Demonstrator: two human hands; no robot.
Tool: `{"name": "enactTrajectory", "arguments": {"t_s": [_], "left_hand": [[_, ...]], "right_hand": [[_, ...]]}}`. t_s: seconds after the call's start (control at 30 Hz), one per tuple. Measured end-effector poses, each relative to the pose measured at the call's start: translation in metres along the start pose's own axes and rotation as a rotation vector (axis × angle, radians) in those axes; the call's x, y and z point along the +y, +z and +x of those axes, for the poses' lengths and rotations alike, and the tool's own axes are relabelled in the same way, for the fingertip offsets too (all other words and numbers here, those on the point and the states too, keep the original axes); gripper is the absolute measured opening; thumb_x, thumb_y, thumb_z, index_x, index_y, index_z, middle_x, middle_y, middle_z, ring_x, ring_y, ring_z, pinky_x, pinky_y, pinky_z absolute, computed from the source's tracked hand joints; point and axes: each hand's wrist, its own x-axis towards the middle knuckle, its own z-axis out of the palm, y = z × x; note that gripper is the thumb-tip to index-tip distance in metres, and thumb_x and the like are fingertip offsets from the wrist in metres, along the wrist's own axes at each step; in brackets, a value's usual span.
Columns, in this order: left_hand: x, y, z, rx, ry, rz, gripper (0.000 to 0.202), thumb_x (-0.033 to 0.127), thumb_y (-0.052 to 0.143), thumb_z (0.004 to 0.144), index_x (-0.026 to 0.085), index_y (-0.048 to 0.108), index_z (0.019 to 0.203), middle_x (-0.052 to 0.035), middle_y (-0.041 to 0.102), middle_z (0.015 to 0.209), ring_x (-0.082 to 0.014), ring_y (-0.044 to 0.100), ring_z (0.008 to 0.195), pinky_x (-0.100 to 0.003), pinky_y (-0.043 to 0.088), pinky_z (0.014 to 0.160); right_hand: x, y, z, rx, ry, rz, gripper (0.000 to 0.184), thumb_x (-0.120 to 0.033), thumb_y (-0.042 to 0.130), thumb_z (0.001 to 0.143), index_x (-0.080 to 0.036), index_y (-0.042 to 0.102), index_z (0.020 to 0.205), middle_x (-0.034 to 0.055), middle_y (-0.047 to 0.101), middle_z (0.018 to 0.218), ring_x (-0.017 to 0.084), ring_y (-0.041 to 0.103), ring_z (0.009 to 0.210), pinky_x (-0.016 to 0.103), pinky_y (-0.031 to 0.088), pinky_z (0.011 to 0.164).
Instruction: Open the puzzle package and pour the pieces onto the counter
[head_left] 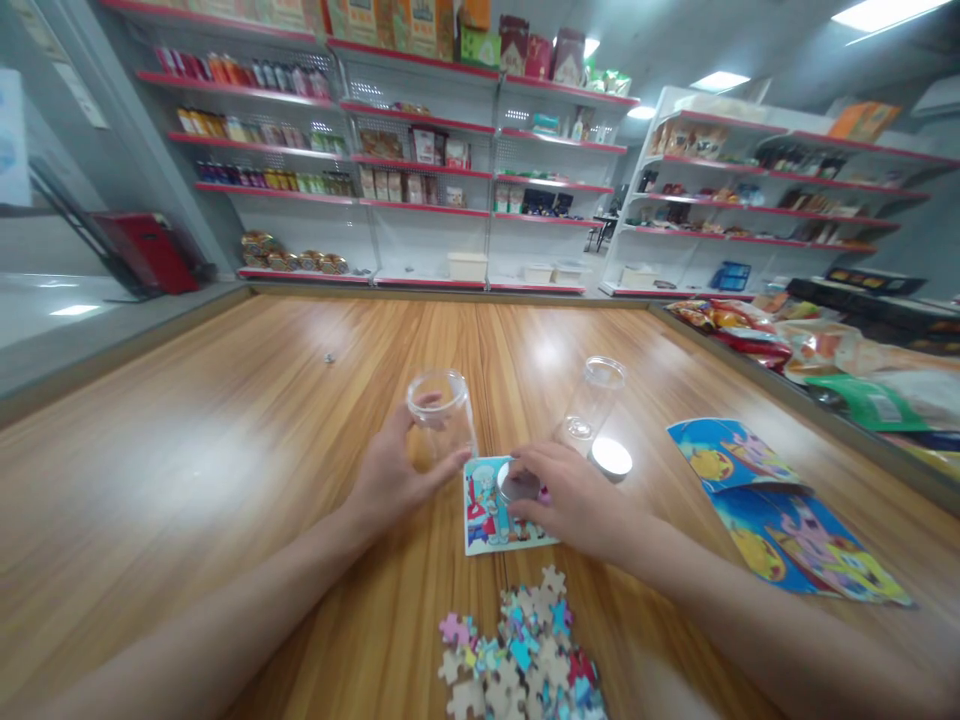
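Note:
My left hand (390,475) is wrapped round a clear, empty plastic jar (442,415) that stands upright on the wooden table (225,450). My right hand (574,495) pinches a round silver lid (517,485) over a small cartoon picture card (487,525). A second clear jar (592,400) stands just beyond my right hand, with another silver lid (611,457) lying flat beside it. A pile of loose puzzle pieces (521,655) lies between my forearms, near the table's front.
Colourful cartoon sheets (780,520) lie on the table to the right. Snack bags (810,350) are heaped on a counter at the far right. Store shelves (420,170) with goods line the back wall. A red box (150,250) stands at the back left.

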Motion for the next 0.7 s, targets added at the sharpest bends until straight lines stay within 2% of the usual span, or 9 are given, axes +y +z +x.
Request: {"name": "enactTrajectory", "arguments": {"t_s": [0.07, 0.13, 0.27, 0.37, 0.43, 0.53, 0.6, 0.7], "left_hand": [[0.004, 0.001, -0.002, -0.09, 0.026, 0.012, 0.063, 0.045, 0.075, 0.081, 0.023, 0.048, 0.133, -0.0088, 0.065, 0.121, -0.0272, 0.062, 0.117, -0.045, 0.046, 0.105], [0.006, 0.003, -0.002, -0.114, 0.012, 0.029, 0.061, 0.044, 0.075, 0.081, 0.023, 0.049, 0.131, -0.0092, 0.065, 0.122, -0.0273, 0.062, 0.117, -0.045, 0.047, 0.105], [-0.002, 0.003, 0.002, 0.004, -0.094, 0.05, 0.044, 0.046, 0.073, 0.082, 0.02, 0.055, 0.113, -0.0092, 0.066, 0.113, -0.0258, 0.065, 0.106, -0.044, 0.05, 0.099], [-0.011, 0.003, 0.006, 0.077, -0.183, 0.032, 0.046, 0.048, 0.074, 0.08, 0.019, 0.054, 0.11, -0.0079, 0.066, 0.107, -0.0231, 0.067, 0.094, -0.041, 0.053, 0.09], [-0.014, 0.004, 0.006, 0.085, -0.206, 0.029, 0.048, 0.048, 0.075, 0.079, 0.019, 0.053, 0.11, -0.0075, 0.066, 0.106, -0.0227, 0.067, 0.091, -0.041, 0.054, 0.088], [-0.011, 0.003, 0.005, 0.09, -0.189, 0.017, 0.045, 0.046, 0.075, 0.08, 0.019, 0.054, 0.11, -0.0075, 0.066, 0.107, -0.0231, 0.067, 0.094, -0.04, 0.053, 0.09], [-0.007, 0.002, 0.003, 0.114, -0.144, 0.009, 0.044, 0.045, 0.075, 0.08, 0.02, 0.055, 0.11, -0.0079, 0.065, 0.11, -0.0234, 0.067, 0.097, -0.04, 0.052, 0.092], [-0.001, 0.001, 0.002, 0.134, -0.069, 0.016, 0.042, 0.043, 0.074, 0.081, 0.02, 0.055, 0.11, -0.0085, 0.065, 0.114, -0.0247, 0.066, 0.104, -0.04, 0.051, 0.096]], "right_hand": [[0.002, 0.003, 0.0, 0.028, -0.014, 0.015, 0.02, -0.024, 0.078, 0.082, -0.018, 0.064, 0.094, 0.0041, 0.066, 0.097, 0.02, 0.061, 0.094, 0.032, 0.046, 0.084], [0.002, 0.006, 0.001, 0.049, -0.022, 0.028, 0.02, -0.024, 0.079, 0.081, -0.018, 0.064, 0.094, 0.0041, 0.065, 0.098, 0.019, 0.061, 0.093, 0.032, 0.047, 0.083], [-0.008, 0.011, 0.009, 0.033, -0.058, -0.003, 0.016, -0.026, 0.077, 0.085, -0.019, 0.069, 0.096, 0.0057, 0.064, 0.104, 0.019, 0.063, 0.094, 0.032, 0.05, 0.084], [-0.013, 0.022, 0.016, 0.031, -0.113, -0.061, 0.011, -0.03, 0.073, 0.089, -0.02, 0.071, 0.092, 0.0068, 0.063, 0.108, 0.02, 0.063, 0.095, 0.034, 0.051, 0.085], [-0.01, 0.032, 0.018, 0.087, -0.178, -0.078, 0.009, -0.025, 0.066, 0.094, -0.021, 0.071, 0.1, 0.0092, 0.063, 0.115, 0.021, 0.062, 0.103, 0.035, 0.052, 0.091], [-0.003, 0.045, 0.018, 0.16, -0.252, -0.089, 0.032, -0.013, 0.057, 0.095, -0.022, 0.064, 0.125, 0.0137, 0.056, 0.13, 0.024, 0.059, 0.114, 0.038, 0.051, 0.096], [0.0, 0.049, 0.018, 0.175, -0.246, -0.077, 0.031, -0.013, 0.057, 0.096, -0.021, 0.064, 0.124, 0.0135, 0.057, 0.126, 0.023, 0.06, 0.109, 0.036, 0.052, 0.093], [0.001, 0.05, 0.022, 0.205, -0.204, -0.033, 0.014, -0.02, 0.056, 0.099, -0.018, 0.068, 0.104, 0.0091, 0.061, 0.106, 0.018, 0.064, 0.093, 0.031, 0.053, 0.085]]}}
